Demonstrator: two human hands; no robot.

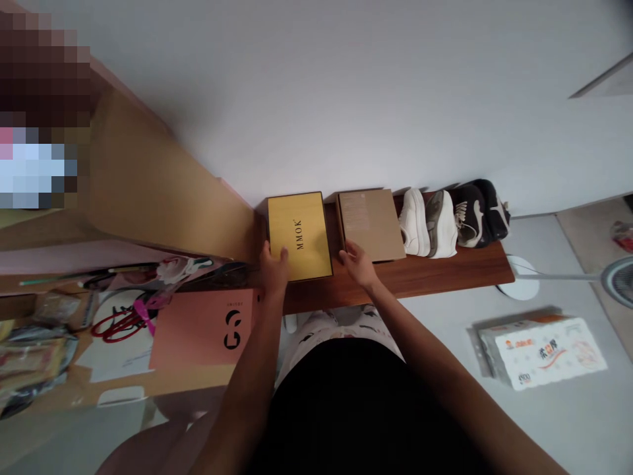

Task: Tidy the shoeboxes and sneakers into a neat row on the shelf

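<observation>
A yellow box [311, 241] with black edges, marked MMOK, lies on a long brown wooden bench [445, 274] against the wall. My left hand [274, 269] grips the box's near left corner, its thumb on the lid and the fingers along the side. To the right, a plain brown cardboard box [373, 224] sits a narrow gap away. At its near left corner is my right hand [357, 264], thumb and forefinger apart. Whether those fingertips press on the cardboard I cannot tell.
White shoes [415, 224] and dark shoes [469, 214] line the bench's right part. A tissue pack [548, 353] and a fan [618, 280] are on the floor. Left, a table holds a pink folder [202, 330] and red-handled scissors [119, 326]. A brown panel [163, 185] rises beside the bench.
</observation>
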